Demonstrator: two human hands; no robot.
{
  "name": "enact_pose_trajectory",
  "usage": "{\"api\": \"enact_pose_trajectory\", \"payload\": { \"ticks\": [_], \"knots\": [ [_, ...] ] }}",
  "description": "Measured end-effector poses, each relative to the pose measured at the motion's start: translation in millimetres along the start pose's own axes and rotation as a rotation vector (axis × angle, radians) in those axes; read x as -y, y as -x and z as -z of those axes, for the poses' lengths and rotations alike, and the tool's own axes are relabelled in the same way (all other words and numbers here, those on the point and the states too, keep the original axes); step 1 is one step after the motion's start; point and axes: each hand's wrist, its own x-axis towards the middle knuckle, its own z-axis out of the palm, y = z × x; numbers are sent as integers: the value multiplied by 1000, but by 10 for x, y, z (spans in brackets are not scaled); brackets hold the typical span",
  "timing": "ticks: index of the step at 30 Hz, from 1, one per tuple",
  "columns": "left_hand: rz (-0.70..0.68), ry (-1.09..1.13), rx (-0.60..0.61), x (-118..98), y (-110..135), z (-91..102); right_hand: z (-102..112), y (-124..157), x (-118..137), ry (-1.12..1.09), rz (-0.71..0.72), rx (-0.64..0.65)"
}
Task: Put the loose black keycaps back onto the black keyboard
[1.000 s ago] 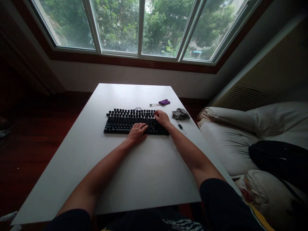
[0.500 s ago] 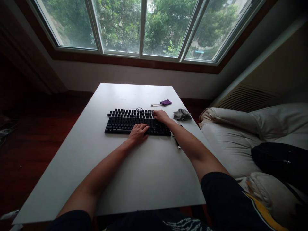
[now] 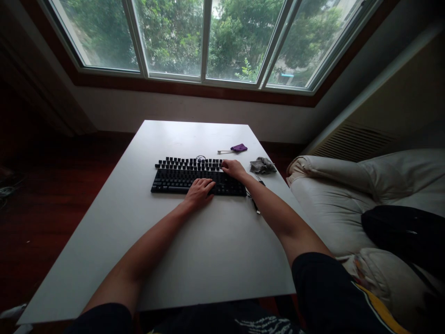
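Keyboard (image 3: 174, 182): a black unit lying flat on a white table (image 3: 194, 260), at the centre of the frame, with its long side across the picture. Just behind its far edge stands a row of loose black keycaps (image 3: 187, 163), running parallel to the keyboard and close to it. The left hand (image 3: 199, 192) rests palm down on the near edge of the keyboard, right of its middle, with the fingers loosely spread on the keys and nothing gripped. The right hand (image 3: 233, 169) lies over the far right corner of the keyboard, with its fingers bent down at the right end of the keycap row; whether they pinch a keycap cannot be told, because the fingertips are hidden. Both forearms reach in from the lower edge of the frame. To the right of the right hand, a crumpled grey cloth (image 3: 263, 165) lies on the table, near it but apart from it. Further up the frame, a small purple cloth (image 3: 238, 147) lies beside a thin pale stick (image 3: 224, 151). A small dark tool (image 3: 256, 205) lies by the right forearm, near the table edge. At the right of the frame, a pale sofa (image 3: 330, 204) carries a black bag (image 3: 403, 232); its contents do not show. A wide window (image 3: 205, 37) fills the top of the frame.
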Motion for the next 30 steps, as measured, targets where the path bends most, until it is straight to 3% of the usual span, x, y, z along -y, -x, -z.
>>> {"api": "enact_pose_trajectory", "payload": {
  "ticks": [8, 13, 20, 30],
  "knots": [
    [0, -16, 6, 5, -6, -12, 157, 213, -44, -150, 230, -12],
    [-6, -30, -10, 6, -12, -22, 141, 297, -31, -162, 317, 74],
    [42, -48, -31, 12, 2, -20, 104, 344, 35, -88, 326, 150],
    [39, -45, -21, 19, 1, -31, 118, 351, 97, -27, 307, 164]
  ]
}}
